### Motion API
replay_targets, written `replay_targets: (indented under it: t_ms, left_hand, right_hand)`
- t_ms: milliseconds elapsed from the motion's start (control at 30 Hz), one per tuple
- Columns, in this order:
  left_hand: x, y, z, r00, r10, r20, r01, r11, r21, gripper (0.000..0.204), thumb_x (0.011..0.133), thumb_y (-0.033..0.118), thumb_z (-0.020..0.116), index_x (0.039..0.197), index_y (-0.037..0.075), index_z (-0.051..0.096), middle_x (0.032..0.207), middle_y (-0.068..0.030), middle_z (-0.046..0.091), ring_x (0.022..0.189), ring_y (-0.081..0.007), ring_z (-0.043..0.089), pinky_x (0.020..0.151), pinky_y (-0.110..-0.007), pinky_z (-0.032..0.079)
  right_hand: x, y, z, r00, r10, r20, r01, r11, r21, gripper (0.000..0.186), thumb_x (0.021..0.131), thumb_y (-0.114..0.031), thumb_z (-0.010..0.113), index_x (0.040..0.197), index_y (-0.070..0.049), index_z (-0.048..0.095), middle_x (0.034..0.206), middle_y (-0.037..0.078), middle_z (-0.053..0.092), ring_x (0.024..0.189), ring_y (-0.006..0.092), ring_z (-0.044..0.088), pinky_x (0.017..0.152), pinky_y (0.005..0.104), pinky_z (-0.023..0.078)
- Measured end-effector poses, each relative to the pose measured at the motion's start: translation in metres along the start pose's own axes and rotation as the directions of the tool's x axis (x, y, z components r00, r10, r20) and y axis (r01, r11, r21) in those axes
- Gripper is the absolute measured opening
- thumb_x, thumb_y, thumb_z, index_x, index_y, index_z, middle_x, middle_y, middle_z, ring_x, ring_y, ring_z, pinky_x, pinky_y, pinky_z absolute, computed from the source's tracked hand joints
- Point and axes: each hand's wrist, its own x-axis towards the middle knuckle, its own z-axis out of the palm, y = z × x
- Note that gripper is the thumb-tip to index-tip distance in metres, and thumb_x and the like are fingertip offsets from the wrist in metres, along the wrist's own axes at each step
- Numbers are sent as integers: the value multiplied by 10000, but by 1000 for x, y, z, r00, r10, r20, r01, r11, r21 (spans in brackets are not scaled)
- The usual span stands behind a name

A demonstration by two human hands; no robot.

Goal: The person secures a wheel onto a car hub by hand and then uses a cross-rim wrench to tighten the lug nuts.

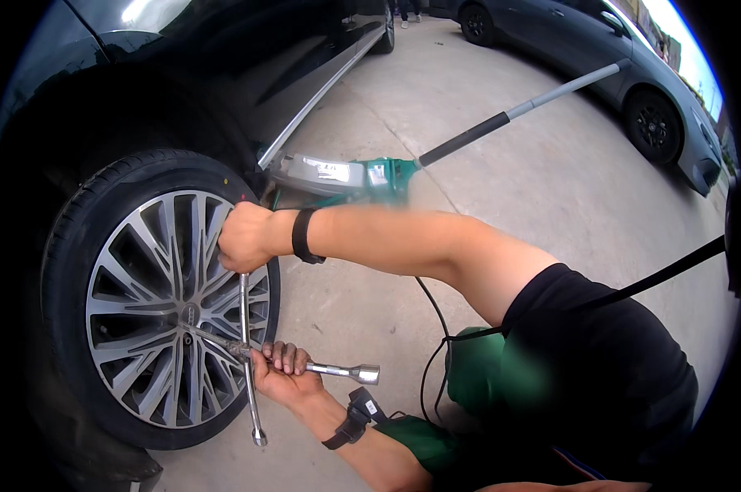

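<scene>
- Both fists are clamped on the cross wrench (245, 307) here in the head view: the right hand (247, 238) closed round its upper end, the left hand (282, 373) wrapped about the outward arm, right beside the crossing
- That wrench stands just off the wheel's (190, 312) face, its inner arm reaching in near the hub; whether the socket sits squarely on a nut is too small to tell
- Watch that inner end: seated shallow or tilted, it could slip off under load and round the nut or scrape the spokes
- Knuckles next, and the right fist is right up by the rim and tyre (67, 287); a sudden slip at the socket could drive it into either one
- Pressure on the upper end needs the left hand as a steady centre; were that grip to loosen, the whole cross could rock off line
- Over to the jack (387, 180), beside the dark car's (255, 74) sill, handle (514, 117) angled up and away; I can't tell how much weight it bears, but a hard sideways shove could unsettle a raised car
- One more to mind, the thin black cable (437, 307) hanging by the green-clad knee (473, 369): it could snag if a leg shifts
</scene>
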Motion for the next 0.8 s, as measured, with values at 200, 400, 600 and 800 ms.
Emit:
replay_targets:
  t_ms: [200, 400, 600, 800]
  left_hand:
    - [-4, 12, -10, 998, -14, 68, 15, 1000, -18, 328, 1014, 311, 482, 779, 83, 473, 581, 19, 392, 422, -73, 337, 359, -219, 263]
    - [1, -29, 5, 996, -52, -75, 56, 997, 51, 290, 1010, 285, 496, 797, 88, 471, 584, 21, 385, 429, -74, 345, 362, -223, 270]
    - [3, 1, -1, 997, 74, -19, -74, 997, -3, 315, 1013, 323, 493, 789, 104, 466, 575, 37, 384, 408, -48, 332, 343, -187, 288]
    - [-17, 1, -2, 986, 50, -160, -26, 989, 149, 352, 1007, 368, 492, 746, 133, 465, 561, 64, 349, 420, -46, 304, 365, -190, 245]
  right_hand:
    - [40, -48, -127, 774, -322, -545, 371, 928, -20, 442, 850, -265, 537, 459, -62, 572, 433, 99, 508, 425, 292, 533, 608, 374, 469]
    - [-28, 53, 54, 977, 145, -153, -139, 989, 50, 394, 837, -305, 501, 620, -39, 695, 652, 180, 657, 650, 349, 666, 685, 431, 526]
    - [13, 6, 14, 930, 183, 319, -203, 979, 31, 406, 849, -353, 468, 890, -60, 746, 957, 169, 713, 941, 357, 666, 858, 418, 510]
    - [0, -7, -2, 955, 159, 250, -167, 986, 10, 434, 852, -348, 460, 744, -19, 720, 782, 202, 690, 782, 378, 674, 756, 438, 534]
